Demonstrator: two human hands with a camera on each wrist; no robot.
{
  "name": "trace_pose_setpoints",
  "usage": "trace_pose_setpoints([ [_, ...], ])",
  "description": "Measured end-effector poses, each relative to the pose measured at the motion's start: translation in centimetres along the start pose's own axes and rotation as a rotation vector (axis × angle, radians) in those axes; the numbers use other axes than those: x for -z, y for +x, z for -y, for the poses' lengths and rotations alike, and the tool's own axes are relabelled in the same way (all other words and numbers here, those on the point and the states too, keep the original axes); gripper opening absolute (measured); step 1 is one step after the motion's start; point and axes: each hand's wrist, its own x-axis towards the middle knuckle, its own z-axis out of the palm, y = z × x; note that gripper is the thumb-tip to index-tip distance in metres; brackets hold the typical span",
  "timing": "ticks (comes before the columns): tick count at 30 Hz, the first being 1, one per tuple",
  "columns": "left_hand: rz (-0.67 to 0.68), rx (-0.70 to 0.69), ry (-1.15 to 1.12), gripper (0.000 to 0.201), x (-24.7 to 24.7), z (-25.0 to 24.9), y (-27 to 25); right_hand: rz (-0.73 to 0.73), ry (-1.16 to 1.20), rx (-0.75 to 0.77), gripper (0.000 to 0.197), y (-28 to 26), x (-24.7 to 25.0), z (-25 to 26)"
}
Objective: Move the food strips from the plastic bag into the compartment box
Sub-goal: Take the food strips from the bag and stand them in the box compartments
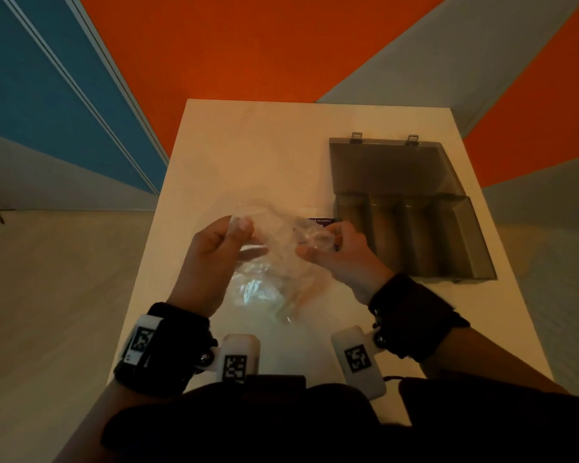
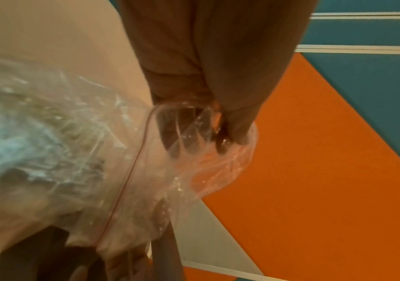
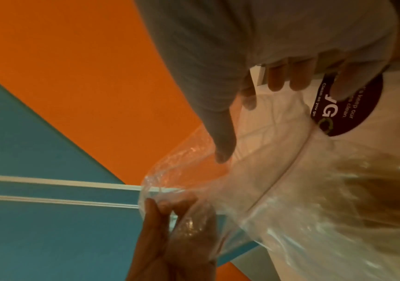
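Observation:
A clear zip bag (image 1: 268,262) hangs over the white table, stretched between both hands. My left hand (image 1: 238,235) pinches its top edge on the left. My right hand (image 1: 318,242) grips the other side of the mouth. In the left wrist view the fingers (image 2: 237,131) pinch the bag (image 2: 78,152) at its rim. The right wrist view has my thumb (image 3: 223,144) on the bag (image 3: 278,209), with pale brown food strips (image 3: 381,192) blurred inside. The strips (image 1: 281,305) lie low in the bag. The grey compartment box (image 1: 370,228) stands open to the right.
The box lid (image 1: 391,168) lies flat behind its base, latches at the far edge. A dark round sticker (image 3: 345,112) lies on the table (image 1: 248,155) between bag and box. The table's left edge is close to my left hand. Orange, blue and grey floor lies around.

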Motion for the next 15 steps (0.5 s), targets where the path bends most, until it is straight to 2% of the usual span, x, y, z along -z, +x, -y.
trace_pose_setpoints([
  [1,-0.023,-0.017,-0.037,0.028,-0.4,0.1,0.0,0.016,0.011,0.037,0.064,0.2,-0.1,0.0],
  [4,-0.054,-0.041,-0.097,0.02,-1.2,0.2,-0.3,-0.001,0.142,0.076,0.015,0.5,0.0,0.3],
  [6,-0.118,-0.039,-0.074,0.014,-1.0,0.2,-0.3,-0.067,0.3,0.066,0.002,0.4,0.8,0.8],
  [8,-0.177,-0.015,-0.057,0.011,-0.4,0.3,-0.3,-0.04,0.527,0.051,0.009,0.5,1.9,0.8],
  [11,-0.192,0.107,-0.113,0.01,0.6,1.2,-0.2,0.137,0.722,-0.027,0.024,0.7,3.1,0.7],
  [13,-0.153,0.25,-0.219,0.018,0.8,2.3,-0.2,0.238,0.815,-0.101,0.028,0.9,3.2,0.1],
  [15,-0.06,0.377,-0.412,0.025,0.6,3.3,-0.2,0.298,0.874,-0.182,0.029,1.4,2.8,-1.1],
])
